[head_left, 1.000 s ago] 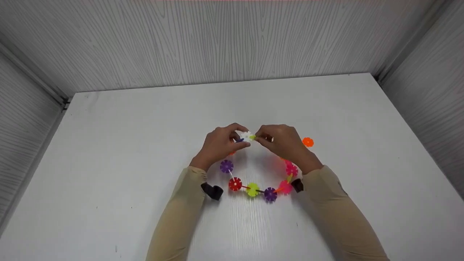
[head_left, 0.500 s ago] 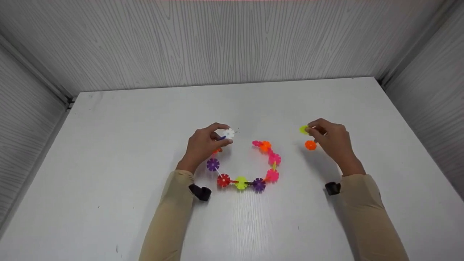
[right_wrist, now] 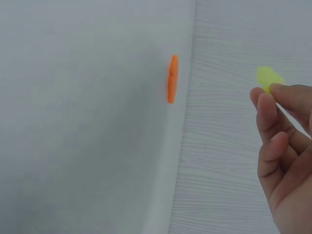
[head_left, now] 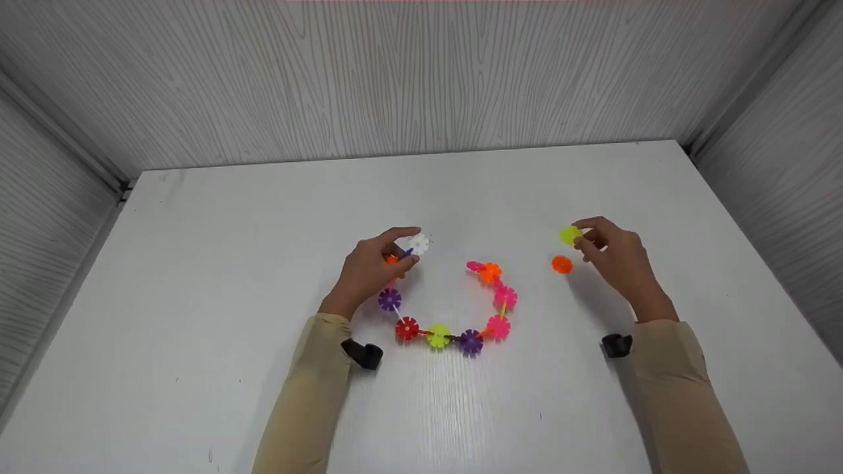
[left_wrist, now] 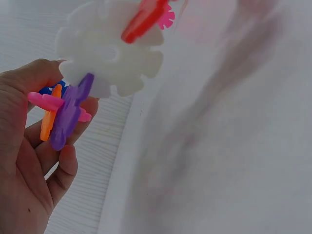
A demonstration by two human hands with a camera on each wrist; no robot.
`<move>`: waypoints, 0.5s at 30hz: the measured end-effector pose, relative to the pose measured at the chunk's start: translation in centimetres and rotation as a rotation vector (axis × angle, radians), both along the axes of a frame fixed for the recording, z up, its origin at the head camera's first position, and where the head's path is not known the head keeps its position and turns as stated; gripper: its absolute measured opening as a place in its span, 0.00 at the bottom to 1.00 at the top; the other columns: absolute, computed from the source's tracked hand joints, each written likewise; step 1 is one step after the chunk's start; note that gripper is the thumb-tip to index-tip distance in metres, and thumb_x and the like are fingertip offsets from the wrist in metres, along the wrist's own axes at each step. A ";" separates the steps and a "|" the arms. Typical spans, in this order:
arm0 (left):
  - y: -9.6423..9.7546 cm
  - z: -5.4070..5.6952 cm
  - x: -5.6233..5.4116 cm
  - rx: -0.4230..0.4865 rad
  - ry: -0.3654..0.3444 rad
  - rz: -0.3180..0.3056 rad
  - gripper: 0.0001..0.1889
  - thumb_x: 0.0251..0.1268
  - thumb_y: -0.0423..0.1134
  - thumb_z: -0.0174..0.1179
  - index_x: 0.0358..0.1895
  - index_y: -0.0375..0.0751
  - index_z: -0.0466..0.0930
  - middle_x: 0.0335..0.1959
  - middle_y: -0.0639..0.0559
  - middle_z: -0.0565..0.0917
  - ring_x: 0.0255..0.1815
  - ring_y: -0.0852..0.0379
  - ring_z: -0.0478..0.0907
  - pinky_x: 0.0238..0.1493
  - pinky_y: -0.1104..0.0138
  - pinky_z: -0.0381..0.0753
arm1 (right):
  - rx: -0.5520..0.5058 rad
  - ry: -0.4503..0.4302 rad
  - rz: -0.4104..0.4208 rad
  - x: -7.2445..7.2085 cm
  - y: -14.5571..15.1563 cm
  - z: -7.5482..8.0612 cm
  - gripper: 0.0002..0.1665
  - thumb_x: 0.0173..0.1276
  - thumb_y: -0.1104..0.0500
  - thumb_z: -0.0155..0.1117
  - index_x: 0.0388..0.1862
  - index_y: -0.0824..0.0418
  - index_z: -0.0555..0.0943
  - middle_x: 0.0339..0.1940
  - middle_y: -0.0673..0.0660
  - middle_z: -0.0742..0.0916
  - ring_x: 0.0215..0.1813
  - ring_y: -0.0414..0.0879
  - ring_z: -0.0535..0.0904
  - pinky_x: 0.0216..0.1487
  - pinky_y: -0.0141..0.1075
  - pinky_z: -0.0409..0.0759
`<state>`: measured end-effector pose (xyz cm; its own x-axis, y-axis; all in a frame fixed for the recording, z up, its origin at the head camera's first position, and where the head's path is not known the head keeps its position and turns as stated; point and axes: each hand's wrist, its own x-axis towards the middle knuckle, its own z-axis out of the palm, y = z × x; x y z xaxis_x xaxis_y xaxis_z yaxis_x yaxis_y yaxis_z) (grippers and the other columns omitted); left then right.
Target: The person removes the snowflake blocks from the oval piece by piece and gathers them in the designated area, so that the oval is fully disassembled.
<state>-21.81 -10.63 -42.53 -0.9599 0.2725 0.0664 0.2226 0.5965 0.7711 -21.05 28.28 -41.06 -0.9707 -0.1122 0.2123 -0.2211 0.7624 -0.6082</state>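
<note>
My left hand (head_left: 369,271) pinches a white notched snowflake disc (head_left: 419,244) at the raised end of a chain of interlocking discs. A blue disc (head_left: 408,253) slots into it, partly hidden by the fingers. The chain curves toward me through a purple disc (head_left: 390,300), a red disc (head_left: 407,328) and a yellow-green disc (head_left: 438,336), ending at a pink disc (head_left: 474,266). Over on the right, my right hand (head_left: 616,253) pinches a single yellow disc (head_left: 570,235) between thumb and fingertips. In the right wrist view, that yellow disc (right_wrist: 269,78) shows beyond the thumb.
A loose orange disc (head_left: 562,264) lies just in front of the right hand. The white tabletop (head_left: 263,224) meets a grey wood-grain panel (head_left: 395,79) at the back, with more panels at both sides. Black wrist devices (head_left: 363,354) sit at both cuffs.
My right hand has moved away from the white disc to the right, carrying the yellow disc. My left hand has shifted slightly left with the chain, uncovering the chain's right side.
</note>
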 end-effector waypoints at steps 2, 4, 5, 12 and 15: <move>0.0 0.0 0.1 0.000 -0.012 -0.006 0.24 0.64 0.49 0.62 0.64 0.64 0.73 0.31 0.52 0.85 0.25 0.59 0.78 0.30 0.68 0.75 | 0.001 -0.035 -0.007 0.0 0.3 0.0 0.16 0.72 0.59 0.57 0.57 0.58 0.76 0.37 0.62 0.87 0.33 0.52 0.79 0.29 0.29 0.70; 0.0 0.1 0.1 0.000 -0.029 -0.013 0.24 0.65 0.48 0.62 0.65 0.63 0.72 0.33 0.51 0.85 0.26 0.57 0.80 0.31 0.68 0.76 | 0.004 -0.079 -0.011 -0.1 0.6 -0.1 0.17 0.72 0.59 0.57 0.58 0.57 0.75 0.37 0.63 0.86 0.33 0.52 0.78 0.30 0.30 0.70; -0.1 0.1 0.1 -0.001 -0.034 -0.018 0.24 0.65 0.48 0.61 0.65 0.63 0.72 0.34 0.51 0.85 0.27 0.57 0.80 0.31 0.68 0.76 | 0.005 -0.104 -0.010 -0.1 0.8 -0.1 0.17 0.72 0.59 0.57 0.58 0.57 0.74 0.38 0.63 0.86 0.34 0.52 0.79 0.31 0.31 0.71; -0.1 0.2 0.1 -0.002 -0.051 -0.031 0.24 0.65 0.47 0.61 0.65 0.63 0.71 0.36 0.50 0.85 0.27 0.58 0.80 0.33 0.68 0.77 | 0.006 -0.243 0.023 -0.6 2.1 -0.4 0.19 0.72 0.60 0.56 0.61 0.57 0.72 0.40 0.63 0.86 0.37 0.53 0.80 0.35 0.35 0.74; -0.1 0.2 0.0 0.003 -0.048 -0.038 0.25 0.65 0.47 0.61 0.66 0.63 0.71 0.36 0.50 0.85 0.27 0.57 0.81 0.34 0.68 0.78 | 0.011 -0.302 0.031 -0.7 2.4 -0.4 0.20 0.72 0.61 0.56 0.62 0.58 0.71 0.41 0.63 0.86 0.38 0.52 0.79 0.37 0.35 0.74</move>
